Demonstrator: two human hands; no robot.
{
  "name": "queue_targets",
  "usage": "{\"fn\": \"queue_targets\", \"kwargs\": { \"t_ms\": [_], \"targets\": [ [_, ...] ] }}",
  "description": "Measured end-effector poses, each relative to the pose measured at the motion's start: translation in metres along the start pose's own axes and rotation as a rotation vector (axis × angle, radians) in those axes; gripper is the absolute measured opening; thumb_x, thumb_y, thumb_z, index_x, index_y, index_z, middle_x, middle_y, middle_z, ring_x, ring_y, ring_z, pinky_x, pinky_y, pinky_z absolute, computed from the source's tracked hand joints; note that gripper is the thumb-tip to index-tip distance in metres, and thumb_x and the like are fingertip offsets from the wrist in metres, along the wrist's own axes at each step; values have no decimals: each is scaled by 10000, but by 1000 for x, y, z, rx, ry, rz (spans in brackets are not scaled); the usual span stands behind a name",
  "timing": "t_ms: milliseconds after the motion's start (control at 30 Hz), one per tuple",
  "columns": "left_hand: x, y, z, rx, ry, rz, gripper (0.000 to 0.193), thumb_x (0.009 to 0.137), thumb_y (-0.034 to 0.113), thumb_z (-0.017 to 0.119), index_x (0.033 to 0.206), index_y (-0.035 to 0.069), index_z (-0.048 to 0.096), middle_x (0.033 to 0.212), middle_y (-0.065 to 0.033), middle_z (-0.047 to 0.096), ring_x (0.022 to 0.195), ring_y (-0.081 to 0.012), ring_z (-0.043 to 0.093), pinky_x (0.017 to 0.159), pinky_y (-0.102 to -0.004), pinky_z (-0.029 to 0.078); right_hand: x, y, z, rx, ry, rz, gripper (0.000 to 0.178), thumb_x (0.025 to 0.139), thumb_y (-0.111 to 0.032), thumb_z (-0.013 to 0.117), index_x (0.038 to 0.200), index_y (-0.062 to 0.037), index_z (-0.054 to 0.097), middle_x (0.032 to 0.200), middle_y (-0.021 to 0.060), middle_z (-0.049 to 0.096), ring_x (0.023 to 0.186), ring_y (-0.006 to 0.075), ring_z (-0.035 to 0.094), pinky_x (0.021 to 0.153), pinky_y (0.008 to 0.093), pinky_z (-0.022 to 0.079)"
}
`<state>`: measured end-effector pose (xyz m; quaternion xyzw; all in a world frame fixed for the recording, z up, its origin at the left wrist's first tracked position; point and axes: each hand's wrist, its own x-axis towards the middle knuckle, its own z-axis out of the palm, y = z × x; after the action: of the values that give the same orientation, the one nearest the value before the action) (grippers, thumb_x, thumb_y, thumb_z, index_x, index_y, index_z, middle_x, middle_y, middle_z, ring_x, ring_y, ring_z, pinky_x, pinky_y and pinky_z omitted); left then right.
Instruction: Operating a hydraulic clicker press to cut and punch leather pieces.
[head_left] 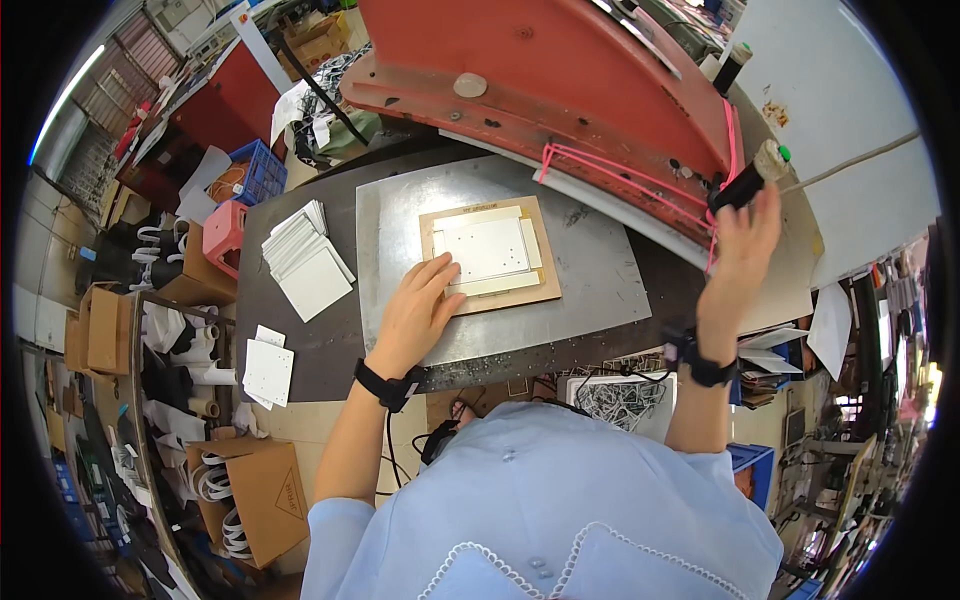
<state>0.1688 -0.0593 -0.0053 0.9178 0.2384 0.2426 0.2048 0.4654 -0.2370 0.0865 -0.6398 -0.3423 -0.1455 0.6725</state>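
Observation:
My left hand (418,312) lies flat on the lower left corner of a tan die board (545,285) that carries a white card sheet (487,249). The board rests on a grey metal plate (600,270) of the workbench. My right hand (745,240) is raised at the right, fingers closed around a black lever handle (738,187) with a pale knob (770,160). The handle belongs to a large red press (560,70) that hangs over the back of the plate.
A fanned stack of white cards (305,262) lies left of the plate, with a few punched white pieces (268,370) nearer the bench edge. Cardboard boxes (265,490), a pink stool (225,232) and a blue crate (262,172) stand at the left. A bin of scraps (620,400) sits below the bench.

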Motion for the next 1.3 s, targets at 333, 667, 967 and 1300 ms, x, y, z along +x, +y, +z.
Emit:
{"fn": "queue_targets", "kwargs": {
  "t_ms": [333, 667, 967, 1300],
  "targets": [
    [-5, 0, 11, 7, 58, -42, 375, 886, 173, 661, 1213, -4, 614, 1338, -134, 562, 1225, -340, 504, 1011, -395, 428, -110, 54, 112, -410, -654, -158, 258, 819, -268, 702, 903, -38, 620, 1222, 187, 550, 1235, 383, 445, 999, 477, 336],
    [-8, -5, 21, -202, 244, -129, 494, 878, 169, 690, 1297, -16, 506, 1266, -171, 579, 1210, -287, 521, 965, -372, 454, -110, 8, 119, 301, -752, 481, 198, 899, -172, 677, 913, -21, 549, 954, 99, 646, 890, 188, 642, 775, 309, 498],
    [-18, 1, -24, -1098, 207, -492, 302, 931, 110, 645, 1195, -9, 557, 1059, -67, 659, 905, -91, 622, 799, -243, 492, -118, -4, 91, 440, -822, 516, 181, 963, -161, 602, 1015, 11, 616, 907, 57, 649, 801, 109, 616, 715, 261, 498],
    [-168, -97, -137, -553, 709, -769, 385, 945, 135, 619, 1274, -30, 504, 1096, -98, 647, 931, -112, 622, 782, -241, 494, -116, 26, 96, -162, -790, -320, 205, 866, -120, 636, 1047, -26, 650, 1055, 145, 619, 993, 323, 571, 846, 386, 465]
  ]
}}
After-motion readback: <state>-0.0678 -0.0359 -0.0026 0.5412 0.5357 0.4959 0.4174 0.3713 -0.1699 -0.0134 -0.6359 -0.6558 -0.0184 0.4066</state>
